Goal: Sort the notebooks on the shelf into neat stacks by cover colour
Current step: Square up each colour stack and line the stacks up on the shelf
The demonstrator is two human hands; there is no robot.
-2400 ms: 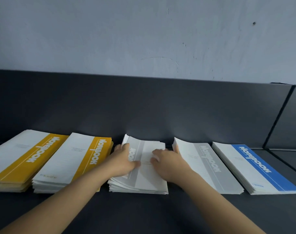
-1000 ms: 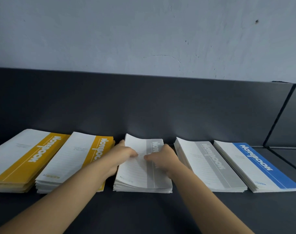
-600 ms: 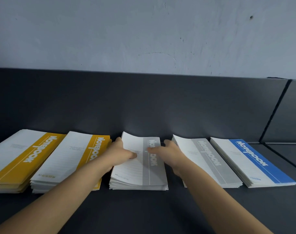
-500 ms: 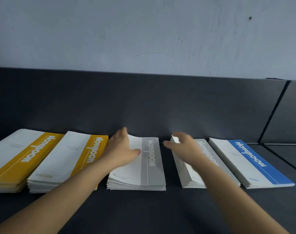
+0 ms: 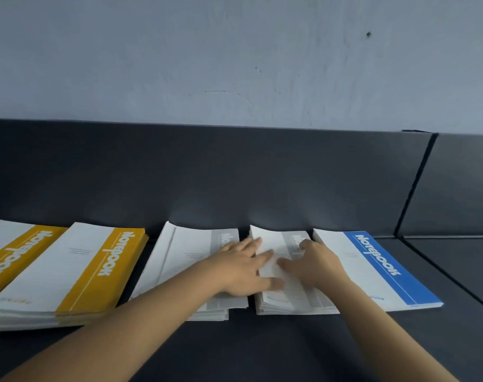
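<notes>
**Squaring of a grey notebook stack**

Five stacks are ranged along the back edge of the shelf (image 5: 290,351): two yellow stacks (image 5: 97,266) leftward, the left grey stack (image 5: 185,255) centrally, a blue stack (image 5: 372,260) rightmost. The right grey stack (image 5: 279,301) is pressed by the left hand (image 5: 240,268) and right hand (image 5: 314,263), fingers flat and spread, nothing gripped, presumably so that its edges are aligned.

Bare forearms (image 5: 141,323), bare left grip (image 5: 241,270), right grip (image 5: 316,267)

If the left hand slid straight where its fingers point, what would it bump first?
The left hand would likely meet the right hand, just ahead on the grey notebook stack.
</notes>
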